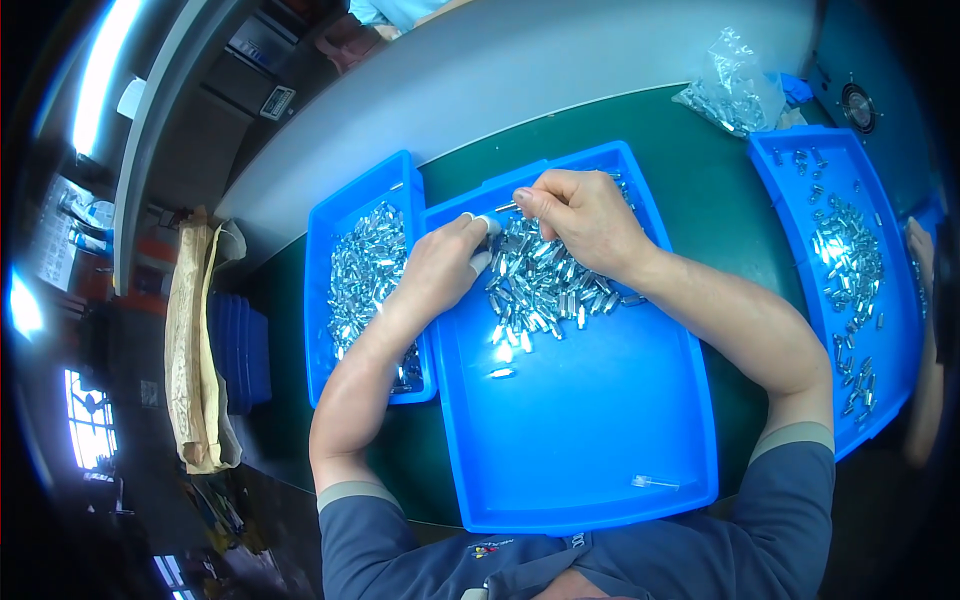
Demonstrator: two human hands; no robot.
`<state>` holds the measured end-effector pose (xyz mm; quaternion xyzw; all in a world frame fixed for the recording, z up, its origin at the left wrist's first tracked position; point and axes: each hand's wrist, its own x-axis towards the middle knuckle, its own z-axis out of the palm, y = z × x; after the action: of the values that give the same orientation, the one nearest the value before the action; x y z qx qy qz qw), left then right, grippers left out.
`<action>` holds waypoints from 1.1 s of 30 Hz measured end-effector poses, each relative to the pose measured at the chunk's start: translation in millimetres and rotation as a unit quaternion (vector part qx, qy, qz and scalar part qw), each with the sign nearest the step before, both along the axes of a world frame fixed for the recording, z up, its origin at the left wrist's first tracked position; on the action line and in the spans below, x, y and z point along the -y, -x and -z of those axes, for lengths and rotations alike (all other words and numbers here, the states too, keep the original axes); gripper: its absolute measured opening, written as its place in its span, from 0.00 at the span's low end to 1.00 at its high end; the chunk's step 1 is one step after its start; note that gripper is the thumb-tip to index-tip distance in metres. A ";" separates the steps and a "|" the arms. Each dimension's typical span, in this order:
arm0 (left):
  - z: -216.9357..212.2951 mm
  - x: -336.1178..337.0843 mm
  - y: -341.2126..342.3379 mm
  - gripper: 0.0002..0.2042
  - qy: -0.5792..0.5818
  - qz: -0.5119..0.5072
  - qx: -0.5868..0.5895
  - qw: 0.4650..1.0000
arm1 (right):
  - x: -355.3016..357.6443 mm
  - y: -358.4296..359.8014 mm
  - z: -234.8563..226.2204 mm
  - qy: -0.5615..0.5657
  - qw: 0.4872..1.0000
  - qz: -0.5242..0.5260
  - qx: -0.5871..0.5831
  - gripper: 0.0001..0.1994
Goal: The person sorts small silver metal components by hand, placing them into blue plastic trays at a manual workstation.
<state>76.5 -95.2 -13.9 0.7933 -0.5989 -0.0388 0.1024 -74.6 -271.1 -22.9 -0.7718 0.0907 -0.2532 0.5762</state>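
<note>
Both hands are over the far part of a large blue tray, above a heap of small shiny metal cylindrical parts. Thumb and fingers of my right hand pinch a slim metal rod, whose end points at the left fingertips. My left hand wears white finger covers on some fingertips. Its fingers are bent together close to the rod's tip; what they grip is hidden. One metal part lies apart from the heap, toward me.
A narrower blue tray of similar metal parts stands at left. Another blue tray with scattered parts is at right, beside a clear bag of parts. A small clear piece lies in the middle tray. A grey partition runs behind.
</note>
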 end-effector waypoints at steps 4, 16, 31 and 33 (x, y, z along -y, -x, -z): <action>-2.5 -8.8 0.1 0.13 -0.002 -0.010 -0.007 1.000 | -0.5 0.5 -0.4 -0.009 1.000 -0.013 0.001 0.16; -5.7 -14.9 -7.5 0.09 0.013 -0.006 0.008 1.000 | -2.4 2.9 -1.6 0.051 0.997 -0.046 -0.030 0.17; -22.1 -8.3 22.6 0.09 0.124 -0.034 -0.179 0.975 | -4.2 1.1 5.1 0.202 0.979 -0.020 -0.007 0.15; -18.7 -9.1 23.4 0.08 0.143 -0.020 -0.159 0.977 | -4.5 0.9 4.2 0.245 0.969 -0.005 0.006 0.16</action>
<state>53.2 -86.2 4.8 0.7661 -0.5582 -0.0759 0.3094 -75.5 -266.6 -27.1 -0.8884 0.0186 -0.2693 0.3712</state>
